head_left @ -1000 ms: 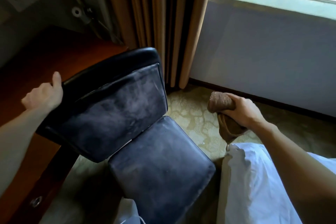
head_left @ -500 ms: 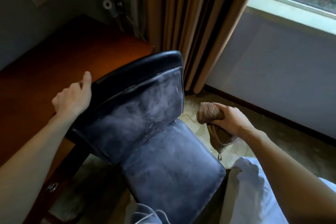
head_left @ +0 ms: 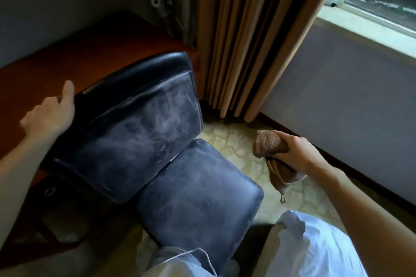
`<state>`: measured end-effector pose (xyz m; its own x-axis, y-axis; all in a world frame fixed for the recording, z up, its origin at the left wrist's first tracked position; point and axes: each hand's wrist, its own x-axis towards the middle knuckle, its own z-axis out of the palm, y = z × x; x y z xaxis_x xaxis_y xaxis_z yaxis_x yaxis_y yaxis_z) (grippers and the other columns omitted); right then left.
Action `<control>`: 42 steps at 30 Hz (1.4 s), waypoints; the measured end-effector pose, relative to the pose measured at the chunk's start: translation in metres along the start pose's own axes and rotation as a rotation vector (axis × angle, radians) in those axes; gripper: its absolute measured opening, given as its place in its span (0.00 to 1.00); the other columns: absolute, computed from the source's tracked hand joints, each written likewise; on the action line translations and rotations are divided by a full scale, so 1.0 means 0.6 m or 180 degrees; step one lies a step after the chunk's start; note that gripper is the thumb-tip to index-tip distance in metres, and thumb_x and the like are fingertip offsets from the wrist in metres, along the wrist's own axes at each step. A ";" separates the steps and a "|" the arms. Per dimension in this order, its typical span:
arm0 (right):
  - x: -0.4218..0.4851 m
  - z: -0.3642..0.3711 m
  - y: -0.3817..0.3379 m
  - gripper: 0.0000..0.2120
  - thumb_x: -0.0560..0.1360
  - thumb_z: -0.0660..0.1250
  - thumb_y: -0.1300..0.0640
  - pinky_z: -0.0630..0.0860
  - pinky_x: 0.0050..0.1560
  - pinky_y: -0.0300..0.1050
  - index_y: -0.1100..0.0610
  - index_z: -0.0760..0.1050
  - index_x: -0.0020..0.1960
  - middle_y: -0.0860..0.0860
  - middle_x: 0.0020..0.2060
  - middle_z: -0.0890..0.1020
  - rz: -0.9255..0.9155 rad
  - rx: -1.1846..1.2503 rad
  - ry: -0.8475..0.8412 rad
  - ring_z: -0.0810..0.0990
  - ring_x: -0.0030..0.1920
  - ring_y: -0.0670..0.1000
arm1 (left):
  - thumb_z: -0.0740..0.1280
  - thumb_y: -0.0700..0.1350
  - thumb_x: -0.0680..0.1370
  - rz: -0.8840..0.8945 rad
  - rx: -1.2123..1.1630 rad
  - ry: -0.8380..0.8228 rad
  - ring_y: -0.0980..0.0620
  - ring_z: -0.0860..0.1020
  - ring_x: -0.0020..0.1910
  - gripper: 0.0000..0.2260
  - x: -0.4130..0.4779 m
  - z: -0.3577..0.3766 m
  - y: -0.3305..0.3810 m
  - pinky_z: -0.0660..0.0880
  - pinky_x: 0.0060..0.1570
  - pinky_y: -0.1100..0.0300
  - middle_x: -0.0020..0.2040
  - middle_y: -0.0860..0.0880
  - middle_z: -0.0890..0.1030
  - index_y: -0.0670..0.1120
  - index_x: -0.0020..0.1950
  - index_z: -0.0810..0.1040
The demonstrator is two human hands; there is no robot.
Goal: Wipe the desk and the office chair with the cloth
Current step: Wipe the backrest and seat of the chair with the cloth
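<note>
left hand (head_left: 50, 117) at top edge of office chair (head_left: 144, 132) back, prob. steadying it; grip can't be told. right hand (head_left: 297, 153) clutches bunched cloth (head_left: 269, 143) beside seat, over carpet (head_left: 231, 141), ready to wipe. wooden counter (head_left: 90, 56) behind chair.

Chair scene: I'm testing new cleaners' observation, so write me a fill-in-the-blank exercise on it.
1. The right hand grips a bunched brown ___.
2. The left hand holds the top of the dark padded ___.
3. The reddish wooden surface behind it is the ___.
Missing words: cloth; chair; desk.
</note>
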<state>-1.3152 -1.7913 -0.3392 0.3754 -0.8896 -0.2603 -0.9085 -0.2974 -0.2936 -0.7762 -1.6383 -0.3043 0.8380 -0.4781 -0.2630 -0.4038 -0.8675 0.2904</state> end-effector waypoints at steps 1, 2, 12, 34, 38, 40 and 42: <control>0.000 -0.004 0.011 0.37 0.70 0.78 0.41 0.78 0.55 0.49 0.40 0.69 0.76 0.50 0.59 0.84 0.0005 -0.0021 0.0008 0.82 0.57 0.55 | 0.29 0.84 0.60 -0.0113 -0.0097 -0.0074 0.28 0.76 0.61 0.64 -0.004 -0.003 -0.012 0.69 0.66 0.32 0.63 0.31 0.76 0.42 0.75 0.68; -0.003 -0.006 0.021 0.37 0.70 0.78 0.42 0.79 0.56 0.50 0.40 0.69 0.76 0.51 0.59 0.84 -0.0022 -0.0052 -0.0018 0.82 0.57 0.56 | 0.29 0.84 0.59 -0.0189 -0.0194 -0.0127 0.27 0.76 0.60 0.64 -0.016 -0.006 -0.027 0.70 0.65 0.31 0.64 0.31 0.76 0.43 0.76 0.66; 0.006 0.005 0.030 0.36 0.70 0.78 0.43 0.78 0.55 0.50 0.39 0.70 0.75 0.50 0.59 0.85 -0.0736 -0.0034 -0.0240 0.82 0.58 0.57 | 0.35 0.80 0.72 -0.0833 -0.0708 0.0383 0.33 0.74 0.66 0.55 -0.181 0.048 -0.016 0.67 0.65 0.39 0.69 0.33 0.74 0.38 0.75 0.69; 0.151 -0.074 0.110 0.36 0.69 0.79 0.41 0.76 0.57 0.48 0.40 0.71 0.74 0.48 0.60 0.84 -0.0701 0.0298 -0.0090 0.81 0.61 0.55 | 0.48 0.70 0.82 0.0613 -0.2515 -0.1338 0.47 0.54 0.82 0.34 -0.197 0.196 0.353 0.53 0.77 0.43 0.84 0.51 0.51 0.55 0.84 0.50; 0.211 -0.126 0.119 0.35 0.68 0.80 0.40 0.78 0.60 0.51 0.39 0.73 0.72 0.47 0.58 0.85 -0.0660 0.0383 -0.0193 0.82 0.59 0.54 | 0.49 0.66 0.84 0.0663 -0.2744 -0.1073 0.47 0.64 0.78 0.29 -0.175 0.232 0.437 0.62 0.71 0.55 0.79 0.49 0.68 0.52 0.80 0.64; 0.238 -0.141 0.112 0.33 0.67 0.80 0.41 0.77 0.57 0.48 0.40 0.75 0.71 0.45 0.54 0.85 -0.0729 0.0465 -0.0099 0.82 0.56 0.52 | 0.52 0.61 0.86 0.0522 -0.3252 -0.1374 0.47 0.73 0.72 0.21 -0.192 0.261 0.456 0.72 0.62 0.64 0.65 0.51 0.80 0.53 0.69 0.77; 0.256 -0.147 0.099 0.32 0.67 0.80 0.40 0.74 0.52 0.41 0.40 0.76 0.70 0.40 0.50 0.83 -0.0802 0.0756 -0.0003 0.81 0.53 0.45 | 0.53 0.57 0.87 0.0511 -0.3534 -0.1527 0.48 0.77 0.68 0.21 -0.207 0.272 0.462 0.75 0.58 0.64 0.62 0.48 0.82 0.48 0.67 0.79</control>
<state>-1.3278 -1.9765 -0.3156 0.5828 -0.7981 -0.1530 -0.7190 -0.4187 -0.5547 -1.0519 -1.8419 -0.3411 0.4921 -0.7749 -0.3966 0.2397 -0.3174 0.9175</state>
